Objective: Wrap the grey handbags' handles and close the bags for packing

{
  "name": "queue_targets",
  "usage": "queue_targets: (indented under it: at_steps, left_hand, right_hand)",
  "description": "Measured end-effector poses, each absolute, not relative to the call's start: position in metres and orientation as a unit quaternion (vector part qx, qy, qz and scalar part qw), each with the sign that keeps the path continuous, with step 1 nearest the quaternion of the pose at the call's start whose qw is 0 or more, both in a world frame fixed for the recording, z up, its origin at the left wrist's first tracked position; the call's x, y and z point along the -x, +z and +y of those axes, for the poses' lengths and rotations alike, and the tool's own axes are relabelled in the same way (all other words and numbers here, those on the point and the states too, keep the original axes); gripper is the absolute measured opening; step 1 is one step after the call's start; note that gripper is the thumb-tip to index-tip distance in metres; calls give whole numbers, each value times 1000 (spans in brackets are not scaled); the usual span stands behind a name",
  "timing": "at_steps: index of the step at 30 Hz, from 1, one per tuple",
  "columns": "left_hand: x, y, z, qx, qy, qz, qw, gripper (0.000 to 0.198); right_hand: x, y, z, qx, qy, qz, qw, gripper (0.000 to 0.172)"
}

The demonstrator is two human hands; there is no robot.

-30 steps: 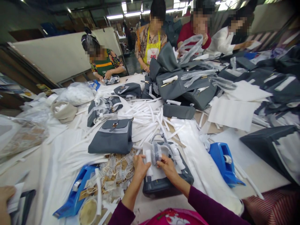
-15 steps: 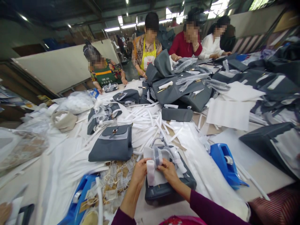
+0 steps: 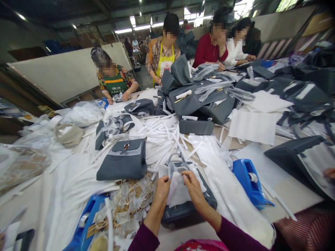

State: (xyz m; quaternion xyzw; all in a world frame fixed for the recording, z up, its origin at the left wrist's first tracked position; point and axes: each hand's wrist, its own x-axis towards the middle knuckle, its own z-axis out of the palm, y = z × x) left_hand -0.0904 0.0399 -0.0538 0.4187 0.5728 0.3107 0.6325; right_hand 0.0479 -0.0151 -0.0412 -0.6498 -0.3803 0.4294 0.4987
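Observation:
In front of me a dark grey handbag (image 3: 180, 217) lies on the table, its handle (image 3: 176, 158) covered in clear wrap. Over it I hold a white foam sheet (image 3: 178, 191), spread between my two hands. My left hand (image 3: 162, 187) pinches the sheet's left side. At the upper right edge, my right hand (image 3: 192, 185) grips it between thumb and fingers. More white padding lies on the bag beneath and beside the sheet. Just to the left are paper tags with strings (image 3: 128, 205), and beyond them stands another grey handbag (image 3: 123, 162) with a gold clasp.
Blue tape dispensers stand at left (image 3: 87, 219) and right (image 3: 248, 183). White foam tubes (image 3: 162, 134) lie scattered ahead, before a pile of grey bags (image 3: 201, 97). Several co-workers sit or stand across the table. Another person's hand (image 3: 329, 173) touches a grey bag (image 3: 293, 164) at far right.
The small rolled white piece between my hands is now opened out into a wider sheet over the bag. My right hand has moved slightly up and right.

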Motion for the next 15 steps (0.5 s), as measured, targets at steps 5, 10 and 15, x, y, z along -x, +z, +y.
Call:
queue_targets:
  at_steps: [5,10,15]
  left_hand:
    - [89,-51,39,-440,309,575,617,18]
    - [92,-43,35,-451,316,563,616,13]
    - [95,-40,31,-413,300,540,669,24]
  right_hand:
    - [-41,-27,-9,575,554,-359,483,23]
    - [-30,-17,-31,537,568,-345,519,16]
    - [-29,-6,-61,497,576,-357,542,10]
